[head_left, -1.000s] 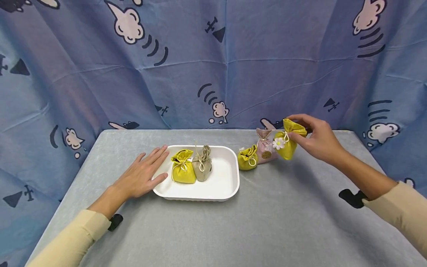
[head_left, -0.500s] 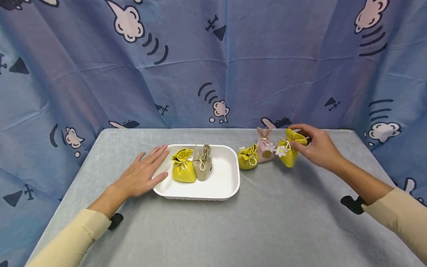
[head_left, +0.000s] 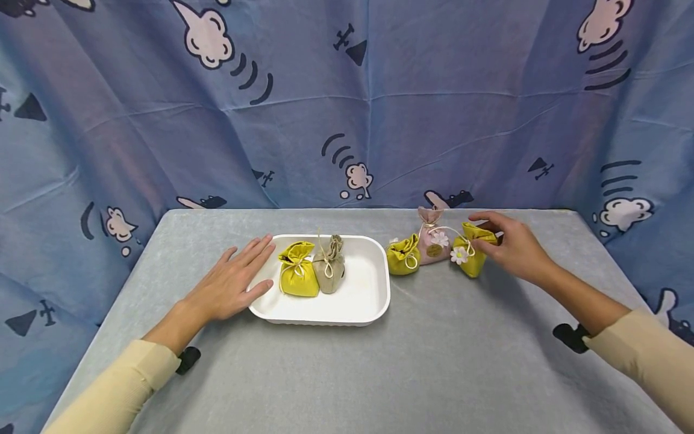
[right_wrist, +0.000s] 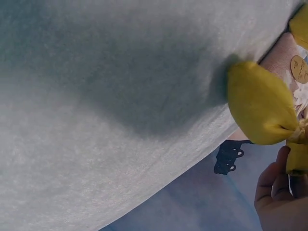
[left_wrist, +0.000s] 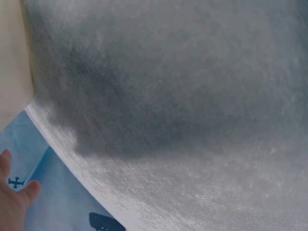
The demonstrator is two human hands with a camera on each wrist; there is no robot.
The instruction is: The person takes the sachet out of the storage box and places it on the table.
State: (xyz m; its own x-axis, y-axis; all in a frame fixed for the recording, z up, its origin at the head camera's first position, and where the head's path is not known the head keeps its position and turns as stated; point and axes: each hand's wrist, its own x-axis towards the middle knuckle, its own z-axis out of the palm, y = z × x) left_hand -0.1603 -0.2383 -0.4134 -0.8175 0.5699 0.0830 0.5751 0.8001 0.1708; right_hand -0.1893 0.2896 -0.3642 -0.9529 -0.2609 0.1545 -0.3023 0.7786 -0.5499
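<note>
My right hand (head_left: 512, 244) pinches the gathered neck of a yellow drawstring pouch (head_left: 473, 259) with a white flower on its cord. In the right wrist view this yellow pouch (right_wrist: 262, 103) hangs tilted, its base at the table. Just left of it a pink pouch (head_left: 425, 250) with a round gold label stands upright, and another yellow pouch (head_left: 402, 259) leans beside that one. My left hand (head_left: 230, 283) lies with straight fingers on the left rim of a white tray (head_left: 360, 307). Inside the tray stand a yellow pouch (head_left: 299, 280) and a grey-beige pouch (head_left: 329, 274), side by side.
A grey cloth covers the table (head_left: 423, 367). Behind it hangs a blue patterned curtain (head_left: 303, 120), close along the table's back edge. The tray's right wall stands close to the leaning yellow pouch.
My right hand has lowered the flowered yellow pouch towards the table and slightly to the right. The left hand and the tray have stayed in place.
</note>
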